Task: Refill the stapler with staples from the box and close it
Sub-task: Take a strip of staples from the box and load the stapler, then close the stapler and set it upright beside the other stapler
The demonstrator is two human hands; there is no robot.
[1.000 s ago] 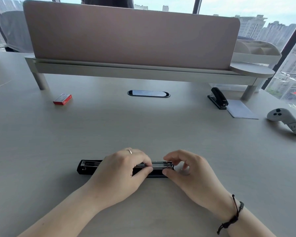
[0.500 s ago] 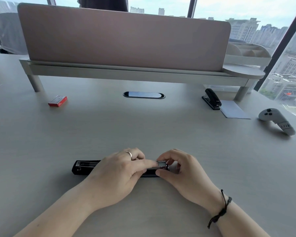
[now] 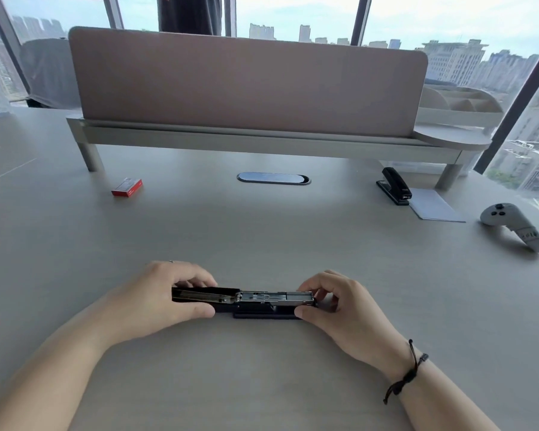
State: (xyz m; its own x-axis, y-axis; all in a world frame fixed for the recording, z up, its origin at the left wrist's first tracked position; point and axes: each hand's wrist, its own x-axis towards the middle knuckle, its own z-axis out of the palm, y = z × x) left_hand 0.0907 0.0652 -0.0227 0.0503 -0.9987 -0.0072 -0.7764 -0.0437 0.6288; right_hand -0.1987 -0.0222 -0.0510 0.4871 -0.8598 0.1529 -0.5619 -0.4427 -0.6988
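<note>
Stapler (image 3: 246,301), opened flat, rigid and probably light: left hand (image 3: 156,303) grips the lid end, right hand (image 3: 339,309) pinches the metal staple channel's tip.

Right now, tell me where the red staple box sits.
In the head view the red staple box lies on the table at far left, just in front of the desk shelf's left leg, well beyond both hands.

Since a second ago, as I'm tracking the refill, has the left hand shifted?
Yes. The left hand moved leftward: its fingers were below the oval grommet, now they grip the stapler left of it.
</note>
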